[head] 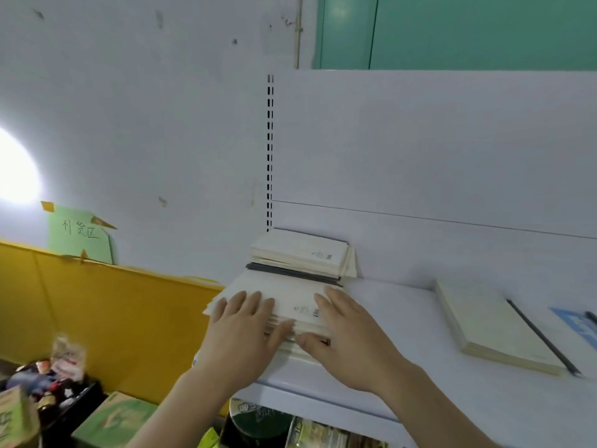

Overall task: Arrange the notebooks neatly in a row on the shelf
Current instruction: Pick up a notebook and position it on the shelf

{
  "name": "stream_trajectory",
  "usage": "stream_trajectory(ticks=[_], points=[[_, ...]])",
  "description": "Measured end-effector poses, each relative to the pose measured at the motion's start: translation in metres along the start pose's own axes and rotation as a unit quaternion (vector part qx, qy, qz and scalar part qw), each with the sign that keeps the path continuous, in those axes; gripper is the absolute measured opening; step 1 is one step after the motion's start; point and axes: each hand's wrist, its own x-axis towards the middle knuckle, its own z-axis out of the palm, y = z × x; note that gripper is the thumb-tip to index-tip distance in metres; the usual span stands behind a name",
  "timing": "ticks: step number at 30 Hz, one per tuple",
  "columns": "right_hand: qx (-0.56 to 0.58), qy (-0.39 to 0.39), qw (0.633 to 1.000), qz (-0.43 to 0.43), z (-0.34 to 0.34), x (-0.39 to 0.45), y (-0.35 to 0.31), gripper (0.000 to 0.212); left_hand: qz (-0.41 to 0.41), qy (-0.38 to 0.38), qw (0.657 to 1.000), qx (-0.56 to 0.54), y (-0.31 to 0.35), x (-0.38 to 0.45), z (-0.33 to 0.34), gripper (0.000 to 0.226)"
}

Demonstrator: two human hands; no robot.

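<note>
Both hands, left (240,331) and right (347,337), flat-fingered atop near notebook stack (290,294); far stack (302,253) behind, lone notebook (491,324) right.

Cream notebooks lie flat in two stacks (290,305) (300,253) at the shelf's (403,334) left end; another (491,324) lies apart, toward its right

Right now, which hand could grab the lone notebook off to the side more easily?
The right hand, probably. The lone notebook lies on the shelf to its right, while the left hand is farther off, across the front stack.
</note>
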Motion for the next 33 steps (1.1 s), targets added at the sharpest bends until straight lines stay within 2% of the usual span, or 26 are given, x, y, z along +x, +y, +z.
stream_trajectory(ticks=[2,5,7,10,13,15,17,19,20,22,24,26,27,30,32,33], points=[[-0.031,0.016,0.999,-0.012,0.008,0.002,-0.006,0.068,0.023,0.018,0.999,0.014,-0.007,-0.002,0.002,0.085],[-0.078,0.084,0.992,-0.051,0.006,0.001,-0.011,0.032,0.037,0.071,0.996,-0.035,-0.015,-0.005,0.003,0.078],[-0.092,0.091,0.990,-0.058,-0.004,-0.002,-0.013,0.032,0.040,0.089,0.992,-0.075,-0.017,-0.008,0.003,0.079],[-0.039,0.094,0.995,-0.013,-0.021,-0.007,-0.010,0.031,0.039,0.173,0.976,-0.126,-0.016,-0.006,-0.002,0.067],[0.022,0.189,0.982,0.022,-0.039,-0.014,-0.008,0.028,0.028,0.278,0.939,-0.200,-0.008,-0.001,-0.014,0.066],[0.101,0.263,0.958,0.059,-0.053,-0.018,-0.010,0.029,0.013,0.302,0.919,-0.254,0.000,-0.001,-0.024,0.072],[0.243,0.305,0.915,0.102,-0.066,-0.022,-0.016,0.027,-0.021,0.251,0.908,-0.335,0.010,-0.001,-0.032,0.079],[0.403,0.309,0.851,0.133,-0.070,-0.025,-0.024,0.021,-0.064,0.169,0.880,-0.440,0.019,-0.001,-0.038,0.083],[0.464,0.303,0.820,0.142,-0.070,-0.025,-0.028,0.019,-0.073,0.123,0.852,-0.504,0.024,0.001,-0.039,0.077],[0.541,0.282,0.778,0.149,-0.064,-0.027,-0.034,0.018,-0.066,0.028,0.771,-0.633,0.033,0.004,-0.037,0.059],[0.584,0.251,0.757,0.155,-0.057,-0.027,-0.035,0.020,-0.077,0.012,0.700,-0.710,0.040,0.006,-0.027,0.036],[0.576,0.224,0.769,0.162,-0.048,-0.024,-0.032,0.024,-0.096,0.072,0.671,-0.731,0.040,0.006,-0.024,0.018],[0.538,0.226,0.795,0.167,-0.043,-0.022,-0.028,0.028,-0.101,0.099,0.661,-0.737,0.038,0.006,-0.025,0.018],[0.353,0.216,0.900,0.135,-0.027,-0.015,-0.008,0.031,-0.130,0.146,0.641,-0.742,0.020,0.008,-0.025,0.018],[0.188,0.128,0.969,0.092,-0.014,-0.007,0.000,0.037,-0.150,0.148,0.631,-0.746,0.005,0.009,-0.021,0.017],[0.121,0.078,0.988,0.056,-0.006,-0.001,0.002,0.045,-0.159,0.146,0.628,-0.747,-0.002,0.008,-0.019,0.018]])
